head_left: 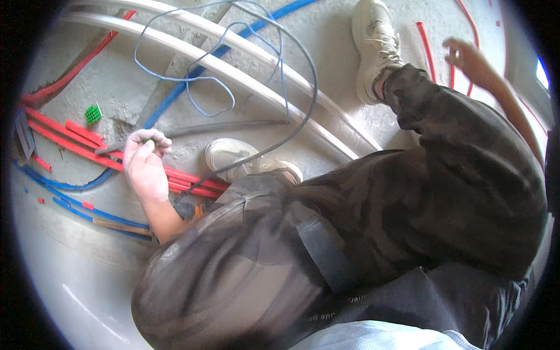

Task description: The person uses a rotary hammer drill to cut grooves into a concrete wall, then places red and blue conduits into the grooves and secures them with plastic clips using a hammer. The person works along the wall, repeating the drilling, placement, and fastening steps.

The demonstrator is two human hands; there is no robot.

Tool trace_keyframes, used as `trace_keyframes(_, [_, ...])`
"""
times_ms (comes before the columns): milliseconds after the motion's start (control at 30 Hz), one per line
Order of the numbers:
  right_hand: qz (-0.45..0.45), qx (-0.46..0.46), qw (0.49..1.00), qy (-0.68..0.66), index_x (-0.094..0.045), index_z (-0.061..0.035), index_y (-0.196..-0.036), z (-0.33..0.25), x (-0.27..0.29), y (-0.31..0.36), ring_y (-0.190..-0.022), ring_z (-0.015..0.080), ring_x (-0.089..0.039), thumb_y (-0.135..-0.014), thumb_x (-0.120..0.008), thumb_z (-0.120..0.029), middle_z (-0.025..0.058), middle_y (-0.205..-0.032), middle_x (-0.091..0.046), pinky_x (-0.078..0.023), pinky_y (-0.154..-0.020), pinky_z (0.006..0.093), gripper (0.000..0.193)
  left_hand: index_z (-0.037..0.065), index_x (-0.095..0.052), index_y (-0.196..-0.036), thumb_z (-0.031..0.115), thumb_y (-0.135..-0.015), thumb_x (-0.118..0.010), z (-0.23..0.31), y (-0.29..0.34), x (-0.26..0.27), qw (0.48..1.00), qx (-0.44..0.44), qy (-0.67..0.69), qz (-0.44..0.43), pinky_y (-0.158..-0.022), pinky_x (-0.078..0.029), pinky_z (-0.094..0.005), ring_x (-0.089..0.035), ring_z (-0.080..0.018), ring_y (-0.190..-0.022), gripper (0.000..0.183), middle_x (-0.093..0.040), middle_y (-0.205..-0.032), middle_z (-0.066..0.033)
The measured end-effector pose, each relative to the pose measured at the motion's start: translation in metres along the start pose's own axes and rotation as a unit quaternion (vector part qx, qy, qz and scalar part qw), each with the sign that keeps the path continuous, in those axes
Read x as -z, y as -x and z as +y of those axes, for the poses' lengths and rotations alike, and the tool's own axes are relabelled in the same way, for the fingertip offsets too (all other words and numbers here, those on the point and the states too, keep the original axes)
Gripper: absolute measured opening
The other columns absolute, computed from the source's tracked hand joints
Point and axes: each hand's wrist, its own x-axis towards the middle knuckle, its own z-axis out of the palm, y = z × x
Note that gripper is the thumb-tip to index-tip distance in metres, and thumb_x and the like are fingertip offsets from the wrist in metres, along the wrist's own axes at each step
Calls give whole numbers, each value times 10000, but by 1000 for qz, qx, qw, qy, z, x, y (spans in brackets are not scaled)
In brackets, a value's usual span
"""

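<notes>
Palm up, my left hand is raised over red plastic pipes on the floor at the left. Its fingers curl in to the thumb, and a small pale greenish bit shows at the tips, too small to name. A dark grey rod lies just beyond that hand. My right hand reaches out past my right knee at the far right, holding nothing, its fingers loosely bent and apart. Closest to it are thin red pipes on the concrete. A green gridded block lies left of my left hand.
Long white trunking strips cross the floor ahead of my shoes. Thin blue wire loops over them, and a blue pipe runs beneath. More blue pipes lie at the lower left. An orange-and-black tool is partly hidden beside my leg.
</notes>
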Motion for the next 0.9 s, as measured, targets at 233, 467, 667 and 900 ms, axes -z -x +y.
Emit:
trace_keyframes(233, [-39, 48, 988, -142, -685, -6, -1304, -2, -96, -33, -1066, 291, -712, -1020, -681, -223, 222, -1191, -748, -561, -936, 434, 358, 130, -546, -728, 299, -1078, -604, -60, 93, -6, 958, 195, 33, 207, -557, -365, -311, -423, -98, -572, 393, -484, -667, 34])
trace_keyframes(467, [-88, 69, 991, -80, -698, -5, -1285, 6, -16, -101, -1060, 271, -718, -1038, -638, -223, 232, -1191, -757, -559, -925, 423, 335, 10, -621, -843, 330, -1085, -624, -160, 236, -90, 914, 149, -24, 377, -718, -487, -375, -596, -164, -771, 401, -590, -758, -71])
trace_keyframes(667, [-32, 168, 984, 50, -677, -18, -1317, -62, 142, -191, -1018, 277, -707, -1040, -647, -215, 197, -1135, -741, -549, -918, 414, 342, -19, -687, -974, 297, -1049, -571, -285, 301, -177, 854, 244, -79, 453, -829, -509, -495, -676, -411, -923, 345, -694, -948, -229])
trace_keyframes(900, [54, 318, 944, 76, -652, -32, -1354, -205, 261, -242, -968, 283, -694, -1042, -657, -205, 157, -1070, -722, -539, -911, 403, 357, 19, -683, -970, 277, -1036, -594, -237, 266, -172, 720, 192, -160, 648, -817, -508, -547, -667, -453, -929, 281, -694, -965, -230])
